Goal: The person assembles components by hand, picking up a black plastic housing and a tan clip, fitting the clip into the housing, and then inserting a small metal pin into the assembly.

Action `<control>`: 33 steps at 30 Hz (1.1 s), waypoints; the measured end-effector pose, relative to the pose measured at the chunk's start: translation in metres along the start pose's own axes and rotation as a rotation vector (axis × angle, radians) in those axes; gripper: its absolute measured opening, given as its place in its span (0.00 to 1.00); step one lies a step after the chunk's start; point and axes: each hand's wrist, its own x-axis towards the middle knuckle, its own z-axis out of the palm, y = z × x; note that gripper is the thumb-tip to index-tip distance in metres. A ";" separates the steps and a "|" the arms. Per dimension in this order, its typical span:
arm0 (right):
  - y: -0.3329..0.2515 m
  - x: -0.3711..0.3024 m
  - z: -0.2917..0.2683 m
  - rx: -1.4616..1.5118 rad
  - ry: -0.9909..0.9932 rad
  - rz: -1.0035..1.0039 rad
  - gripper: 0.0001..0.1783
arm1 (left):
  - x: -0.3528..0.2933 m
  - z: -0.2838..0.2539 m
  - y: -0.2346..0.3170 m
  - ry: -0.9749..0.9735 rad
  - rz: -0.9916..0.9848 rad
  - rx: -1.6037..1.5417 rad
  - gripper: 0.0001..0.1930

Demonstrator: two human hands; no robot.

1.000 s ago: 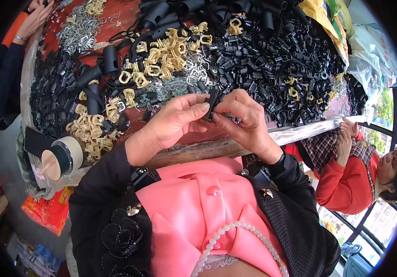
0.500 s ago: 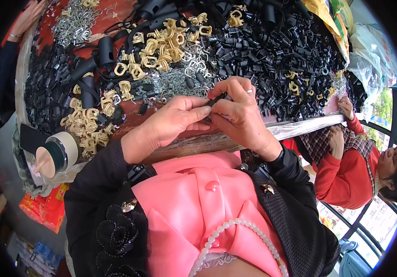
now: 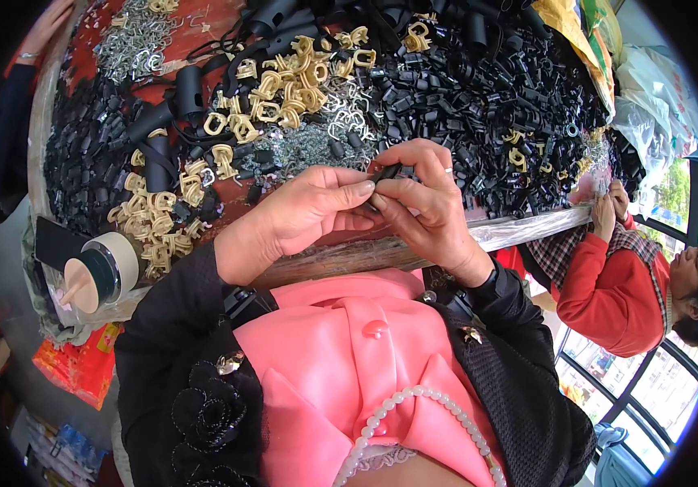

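Note:
My left hand (image 3: 304, 207) and my right hand (image 3: 426, 199) meet just above the table's near edge. Both pinch a small black plastic part (image 3: 388, 173) between thumbs and fingers. Its upper end shows above my fingertips; the rest is covered by them. Beyond my hands lie small grey metal pieces (image 3: 296, 150) and bent silver metal hooks (image 3: 347, 109). Beige plastic clips (image 3: 304, 89) are heaped farther left, and a broad pile of small black parts (image 3: 462, 105) spreads to the right.
A wooden edge (image 3: 519, 231) borders the red tabletop. At the left corner stand a spool-like round object (image 3: 113, 268) and a dark flat panel (image 3: 57, 243). A co-worker in red (image 3: 616, 292) sits at the right; another person's sleeve (image 3: 4, 146) shows left. Plastic bags (image 3: 657, 105) lie far right.
My right fingers have shifted slightly around the black part, with the index finger lower across it. The co-worker at the right has brought both hands together at the table edge.

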 end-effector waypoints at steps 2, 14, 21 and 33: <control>-0.001 0.000 -0.005 0.030 -0.009 -0.011 0.11 | -0.001 -0.001 0.000 0.001 0.005 -0.019 0.15; 0.003 0.005 -0.015 0.091 -0.094 -0.092 0.14 | -0.009 -0.006 0.000 0.028 0.026 -0.044 0.12; 0.042 0.056 0.004 -0.249 -0.013 -0.050 0.13 | -0.023 -0.008 0.005 0.121 0.118 0.009 0.13; 0.052 0.054 0.004 -0.093 -0.091 0.180 0.04 | -0.022 -0.014 0.007 0.193 0.266 -0.026 0.13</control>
